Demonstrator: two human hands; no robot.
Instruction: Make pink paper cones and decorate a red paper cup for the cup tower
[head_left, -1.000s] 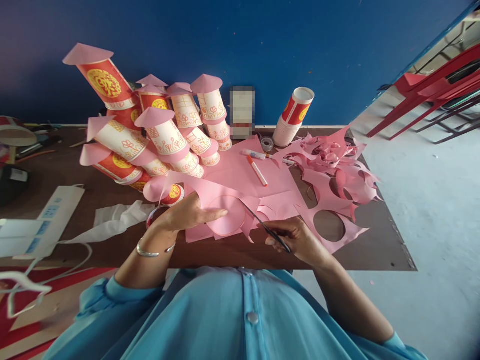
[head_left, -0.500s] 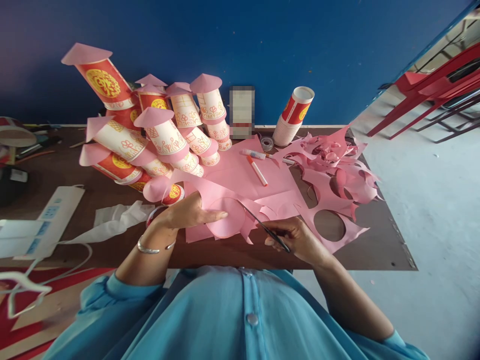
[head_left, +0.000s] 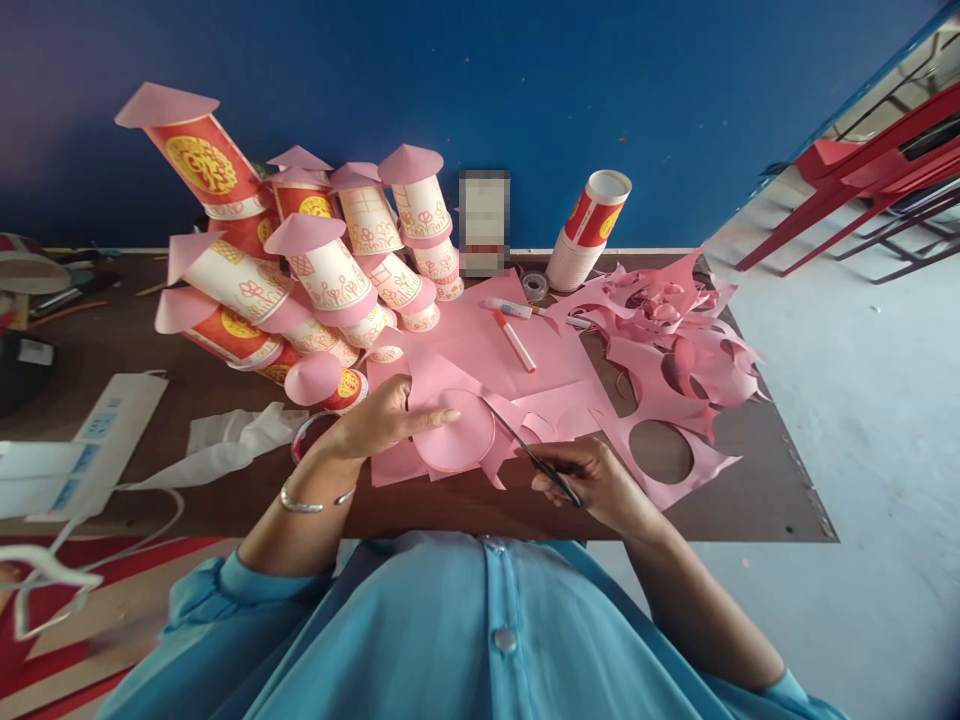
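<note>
Your left hand has shifted slightly to the right since the earlier frames, and its thumb now lies a little higher on the pink paper. That grip is holding the paper pinched, with the thumb on top and the other fingers mostly hidden from you. The paper sits in front of you, between your two hands, over the near edge of the pink sheets on the tabletop. A round outline shows on it.

Earlier, a strip of this paper reached left from your hand toward the cup towers; now it no longer does, and a small patterned white piece shows beside them. The bracelet has moved right along with your wrist.

Your right hand looks nearly unchanged. Its grip is closed around the scissors, whose tip meets the paper at the upper right of the round outline. You cannot tell how far apart the blades stand.

The orange-capped marker, the tape roll and the stack of cups stay where they were, as do the pink scraps at the right, one with a round hole.
</note>
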